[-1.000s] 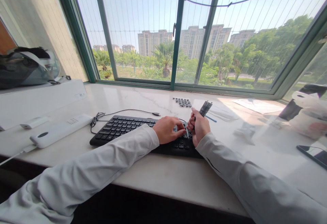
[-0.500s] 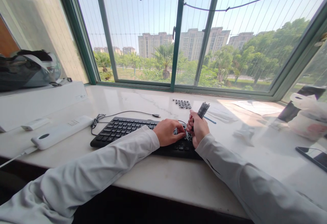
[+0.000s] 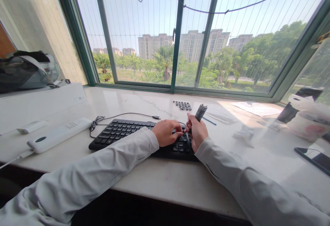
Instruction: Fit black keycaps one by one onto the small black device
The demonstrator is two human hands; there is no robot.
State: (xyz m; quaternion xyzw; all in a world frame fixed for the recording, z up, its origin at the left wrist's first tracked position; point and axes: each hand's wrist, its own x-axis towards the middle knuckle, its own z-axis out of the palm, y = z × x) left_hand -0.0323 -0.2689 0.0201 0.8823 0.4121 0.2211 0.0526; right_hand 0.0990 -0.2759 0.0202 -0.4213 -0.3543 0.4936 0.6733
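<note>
Head view: two hands, both mine, over one keyboard [image 3: 121,130] lying on the desk [image 3: 160,181] in front of me. My left hand [image 3: 167,132] is over its right part, thumb and fingertips drawn narrow at the number pad; I cannot tell whether they pinch anything. My right hand [image 3: 198,131] is just beside it, fist wrapped around one dark tool [image 3: 201,112]. The tool's upper end sticks out above the fist, tilted; its lower end is mostly hidden.

Loose keys [image 3: 183,105]: one group in short rows beyond the keyboard, well over ten, too small for a sure count. One blue stick [image 3: 209,120] lies just past my right hand. One cable [image 3: 95,121], bunched at the keyboard's left, one plug [image 3: 156,117] at its far end.

Left of the keyboard: one long white device [image 3: 59,135], one small white block [image 3: 31,127]. Far right: one phone [image 3: 314,157], one whitish bag [image 3: 306,123].
</note>
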